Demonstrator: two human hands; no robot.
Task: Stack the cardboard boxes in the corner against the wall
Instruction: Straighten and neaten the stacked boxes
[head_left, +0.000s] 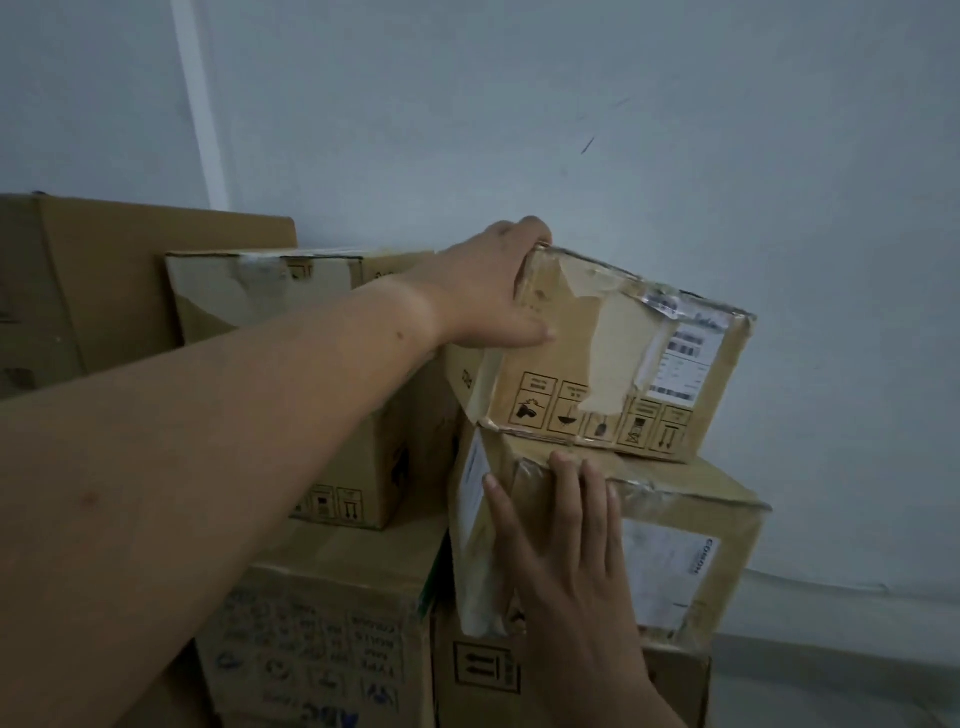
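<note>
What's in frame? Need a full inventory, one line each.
top box: 1, brown, torn tape and shipping label, top of right stack
labelled box: 1, brown with white labels, under top box
arrow-marked box: 1, brown, bottom of right stack
torn box: 1, brown, left of top box
large box: 1, brown, far left
blue-printed box: 1, brown, bottom left
wall: 1, pale grey-blue, behind the stacks
white strip: 1, white, runs up the wall
left hand: grips top box's upper left corner
right hand: flat on labelled box's front
</note>
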